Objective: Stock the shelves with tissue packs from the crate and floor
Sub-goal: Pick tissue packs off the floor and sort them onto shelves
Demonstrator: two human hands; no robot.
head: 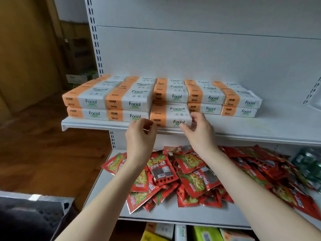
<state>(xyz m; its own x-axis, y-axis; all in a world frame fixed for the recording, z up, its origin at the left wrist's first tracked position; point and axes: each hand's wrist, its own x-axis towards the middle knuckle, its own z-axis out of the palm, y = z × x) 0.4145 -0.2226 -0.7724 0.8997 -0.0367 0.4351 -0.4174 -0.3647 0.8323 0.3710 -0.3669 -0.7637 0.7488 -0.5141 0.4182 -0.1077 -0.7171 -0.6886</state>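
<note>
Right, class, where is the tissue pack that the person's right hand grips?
In the head view, the tissue pack sits centre-front on the upper shelf, between the left stack and right stack of packs; the right hand grips its right end.

Tissue packs [205,98] stacked on upper shelf [260,126], snack packets [196,181] heaped below (lower shelf [166,214])
</note>
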